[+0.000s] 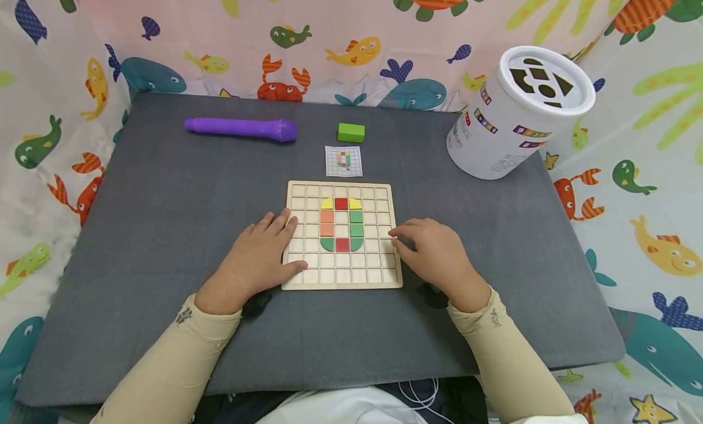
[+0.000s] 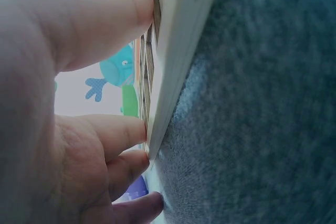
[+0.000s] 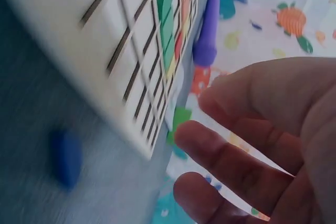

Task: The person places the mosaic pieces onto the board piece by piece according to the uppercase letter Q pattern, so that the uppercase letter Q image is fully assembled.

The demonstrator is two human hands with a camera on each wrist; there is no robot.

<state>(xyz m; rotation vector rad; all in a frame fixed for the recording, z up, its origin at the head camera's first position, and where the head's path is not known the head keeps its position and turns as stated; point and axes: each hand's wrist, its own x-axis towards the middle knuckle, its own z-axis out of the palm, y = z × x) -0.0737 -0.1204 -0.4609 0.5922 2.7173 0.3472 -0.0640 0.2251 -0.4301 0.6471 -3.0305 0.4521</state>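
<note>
A wooden grid board [image 1: 296,277] lies on the grey table. Red, yellow, orange and green pieces [image 1: 356,230] form a ring in its middle. My left hand [image 1: 258,256] spreads over the board's left edge, with the thumb on top of the grid and fingertips at the rim in the left wrist view. At the right edge, my right hand [image 1: 434,250] hovers with loosely bent fingers; the right wrist view shows nothing between them. A small blue piece [image 3: 66,158] appears beside the board there, hidden from the head view.
Beyond the board lie a small pattern card [image 1: 343,161], a green block [image 1: 351,133] and a purple stick [image 1: 241,129]. A white tub [image 1: 505,119] with shaped holes in its lid stands at the back right. Patterned cloth [image 1: 329,64] surrounds the table [image 1: 165,229].
</note>
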